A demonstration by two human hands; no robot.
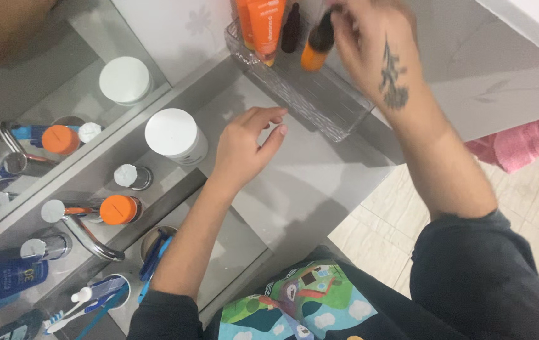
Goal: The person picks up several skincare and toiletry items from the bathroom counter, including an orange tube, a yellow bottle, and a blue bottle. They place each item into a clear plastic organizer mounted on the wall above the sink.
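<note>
From the head camera, I stood over a grey bathroom shelf [320, 182] that ran along a mirror [43, 113] on one side and a pale wall on the other. Beyond the shelf's near edge the floor showed in light tiles [533, 208], and a pink towel [521, 141] hung past the edge, well apart from the clear tray [320, 104].

That clear tray sat at the back of the shelf against the wall. The stretch of shelf just in front of the tray lay bare, and my left hand [244, 148] rested there, fingers loosely spread and holding nothing, fingertips near the tray's front rim. My right hand [370, 47] hung above the tray, fingers pinched narrow around the dark cap of a small orange dropper bottle [315, 47], which stood inside the tray, slightly tilted. The hand was blurred, so the exact grip was hard to read.

Also inside the tray, beside the bottle, stood a dark slim bottle [291, 28] and two orange tubes [263, 25], close enough to crowd the bottle on that side.

Away from the tray, toward the mirror, stood a white-lidded jar [175, 135], then a small silver-capped pot [132, 177], an orange-capped bottle [118, 209] lying across a chrome rack [93, 242], a blue tube [5, 277], and a cup of toothbrushes [102, 299] nearest the shelf's far end. These lined the mirror edge, leaving the middle of the shelf open.
</note>
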